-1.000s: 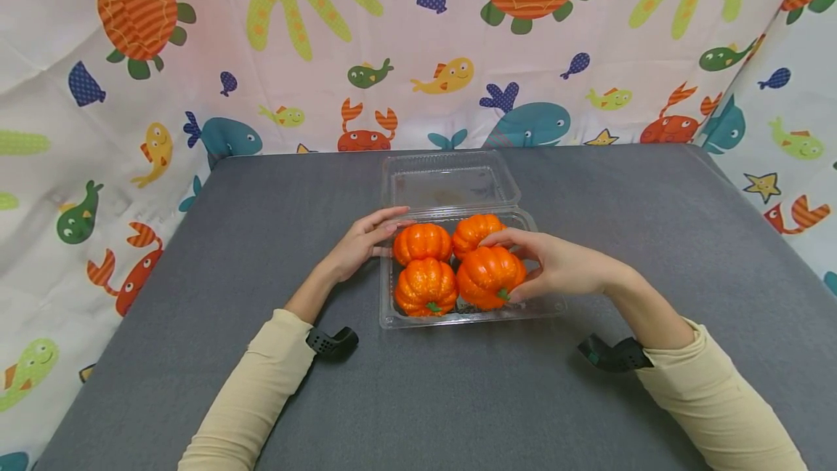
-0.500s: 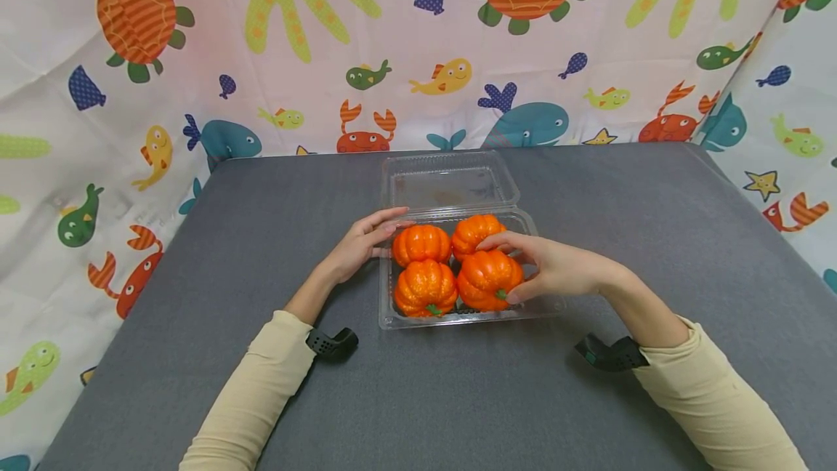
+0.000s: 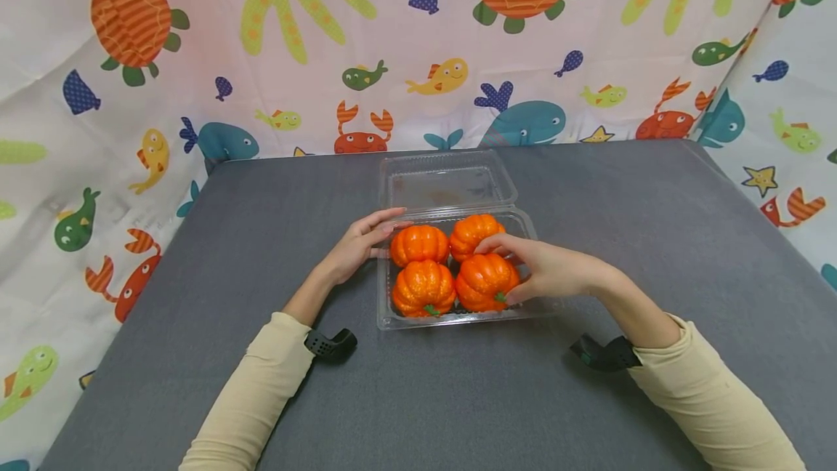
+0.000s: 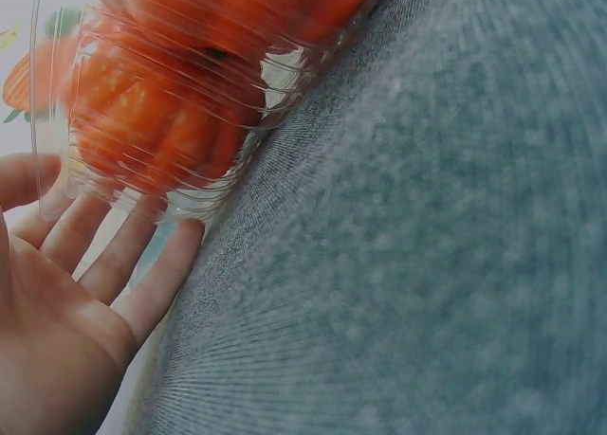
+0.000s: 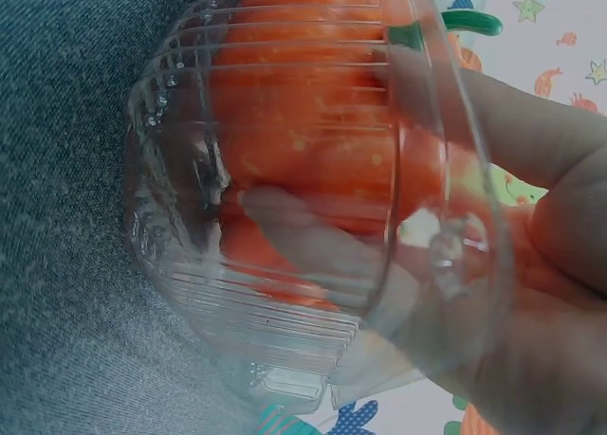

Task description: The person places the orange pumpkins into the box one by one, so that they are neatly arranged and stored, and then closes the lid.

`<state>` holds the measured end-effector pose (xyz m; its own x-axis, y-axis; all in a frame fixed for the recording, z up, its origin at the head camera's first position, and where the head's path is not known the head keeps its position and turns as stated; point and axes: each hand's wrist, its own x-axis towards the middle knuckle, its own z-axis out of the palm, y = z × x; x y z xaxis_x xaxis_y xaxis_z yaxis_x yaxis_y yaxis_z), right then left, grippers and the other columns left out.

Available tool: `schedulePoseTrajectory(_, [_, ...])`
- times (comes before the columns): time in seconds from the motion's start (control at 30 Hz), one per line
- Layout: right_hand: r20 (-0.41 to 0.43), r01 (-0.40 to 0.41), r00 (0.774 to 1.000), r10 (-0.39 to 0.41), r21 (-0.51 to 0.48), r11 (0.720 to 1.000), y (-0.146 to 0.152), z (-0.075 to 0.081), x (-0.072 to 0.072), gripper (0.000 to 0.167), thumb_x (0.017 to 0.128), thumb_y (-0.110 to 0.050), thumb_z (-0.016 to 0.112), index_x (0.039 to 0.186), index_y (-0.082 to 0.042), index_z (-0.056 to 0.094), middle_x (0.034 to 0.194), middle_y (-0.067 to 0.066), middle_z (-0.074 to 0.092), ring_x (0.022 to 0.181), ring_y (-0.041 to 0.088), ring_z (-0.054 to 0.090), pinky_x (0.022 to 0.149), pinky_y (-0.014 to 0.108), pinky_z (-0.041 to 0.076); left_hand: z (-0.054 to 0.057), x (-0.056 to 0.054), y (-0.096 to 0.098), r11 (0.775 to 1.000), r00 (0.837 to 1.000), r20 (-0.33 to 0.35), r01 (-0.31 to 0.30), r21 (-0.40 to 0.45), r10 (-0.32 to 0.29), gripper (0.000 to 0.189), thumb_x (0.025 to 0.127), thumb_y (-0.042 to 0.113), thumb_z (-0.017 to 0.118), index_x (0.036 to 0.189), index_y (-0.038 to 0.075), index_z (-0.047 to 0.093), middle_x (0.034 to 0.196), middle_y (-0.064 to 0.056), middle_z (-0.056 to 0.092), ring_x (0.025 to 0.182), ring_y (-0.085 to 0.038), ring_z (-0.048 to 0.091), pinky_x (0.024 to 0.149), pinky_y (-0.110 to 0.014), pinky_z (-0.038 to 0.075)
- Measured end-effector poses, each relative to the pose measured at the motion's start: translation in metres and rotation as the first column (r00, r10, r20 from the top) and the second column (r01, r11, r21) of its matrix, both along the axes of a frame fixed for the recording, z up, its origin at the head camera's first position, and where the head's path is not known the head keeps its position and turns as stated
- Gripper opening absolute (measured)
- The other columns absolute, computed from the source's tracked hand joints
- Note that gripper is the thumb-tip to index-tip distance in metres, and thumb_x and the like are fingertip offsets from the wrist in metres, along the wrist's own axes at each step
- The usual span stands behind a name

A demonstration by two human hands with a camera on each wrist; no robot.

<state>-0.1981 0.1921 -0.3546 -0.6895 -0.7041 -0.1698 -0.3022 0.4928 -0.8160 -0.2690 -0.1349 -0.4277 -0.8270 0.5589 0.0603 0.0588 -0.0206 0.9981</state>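
A clear plastic clamshell container (image 3: 428,320) lies with its lid (image 3: 451,184) folded back, and several small orange pumpkins sit in its base. My right hand (image 3: 556,267) grips the front right pumpkin (image 3: 482,282), thumb near the green stem and fingers along its far right side. Through the clear wall in the right wrist view, the fingers (image 5: 303,236) reach down beside that pumpkin. My left hand (image 3: 356,249) rests its extended fingers against the container's left side, next to the back left pumpkin (image 3: 418,244). Also in the base are the front left pumpkin (image 3: 421,286) and back right pumpkin (image 3: 472,235).
The container stands on a grey cloth-covered table (image 3: 418,398), its lid reaching toward the back edge. Behind and to both sides hangs a white curtain (image 3: 294,93) printed with sea animals. A dark band (image 3: 332,345) is strapped to each wrist.
The front right pumpkin has sunk a little into the container, with the right hand moving slightly down and left along with it. The left hand stays at the container's side.
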Motion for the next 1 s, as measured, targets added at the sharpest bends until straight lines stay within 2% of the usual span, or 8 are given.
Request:
schedulePoseTrajectory(0.3, [-0.104, 0.002, 0.995, 0.002, 0.039, 0.999, -0.005, -0.002, 0.0, 0.058, 0.077, 0.0, 0.075, 0.126, -0.012, 0.046, 0.127, 0.011, 0.045, 0.113, 0.029, 0.045, 0.09, 0.042, 0.044, -0.001, 0.001, -0.001, 1.0, 1.0, 0.004, -0.016, -0.004, 0.016, 0.046, 0.103, 0.017, 0.042, 0.146, 0.002, 0.035, 0.142, -0.019, 0.044, 0.122, -0.024, 0.049, 0.083, -0.035, 0.05])
schedulePoseTrajectory(0.53, [-0.116, 0.035, 0.993, -0.023, 0.098, 0.995, -0.008, 0.001, 0.002, 0.059, 0.077, 0.0, 0.075, 0.126, -0.012, 0.045, 0.117, 0.01, 0.053, 0.106, 0.029, 0.051, 0.081, 0.036, 0.049, 0.0, 0.002, -0.001, 0.999, 1.0, 0.0, -0.026, -0.024, 0.026, 0.046, 0.102, 0.018, 0.042, 0.146, 0.004, 0.036, 0.142, -0.019, 0.044, 0.123, -0.025, 0.048, 0.083, -0.034, 0.051])
schedulePoseTrajectory(0.8, [-0.208, 0.057, 0.978, -0.029, 0.13, 0.99, -0.009, 0.004, 0.006, 0.059, 0.074, -0.004, 0.08, 0.124, -0.007, 0.048, 0.109, 0.009, 0.055, 0.099, 0.027, 0.053, 0.082, 0.043, 0.048, 0.001, 0.002, 0.0, 0.999, 0.999, -0.006, -0.035, -0.033, 0.035, 0.046, 0.102, 0.017, 0.042, 0.145, 0.003, 0.037, 0.142, -0.019, 0.043, 0.122, -0.025, 0.047, 0.082, -0.032, 0.05])
schedulePoseTrajectory(0.9, [-0.207, 0.07, 0.978, -0.041, 0.134, 0.988, -0.007, 0.007, 0.007, 0.061, 0.074, -0.006, 0.081, 0.126, -0.006, 0.048, 0.11, 0.009, 0.055, 0.098, 0.026, 0.052, 0.083, 0.044, 0.048, 0.001, 0.001, 0.0, 0.999, 0.999, -0.003, -0.032, -0.033, 0.032, 0.046, 0.102, 0.018, 0.043, 0.145, 0.003, 0.037, 0.142, -0.019, 0.042, 0.123, -0.025, 0.047, 0.083, -0.033, 0.05])
schedulePoseTrajectory(1.0, [-0.169, 0.09, 0.983, -0.068, 0.126, 0.988, -0.004, 0.01, 0.007, 0.063, 0.074, -0.008, 0.081, 0.128, -0.007, 0.047, 0.112, 0.011, 0.054, 0.099, 0.027, 0.055, 0.083, 0.044, 0.049, 0.0, 0.001, 0.0, 0.999, 1.0, -0.003, -0.028, -0.031, 0.028, 0.046, 0.102, 0.018, 0.043, 0.145, 0.003, 0.037, 0.142, -0.019, 0.043, 0.122, -0.025, 0.048, 0.084, -0.034, 0.05])
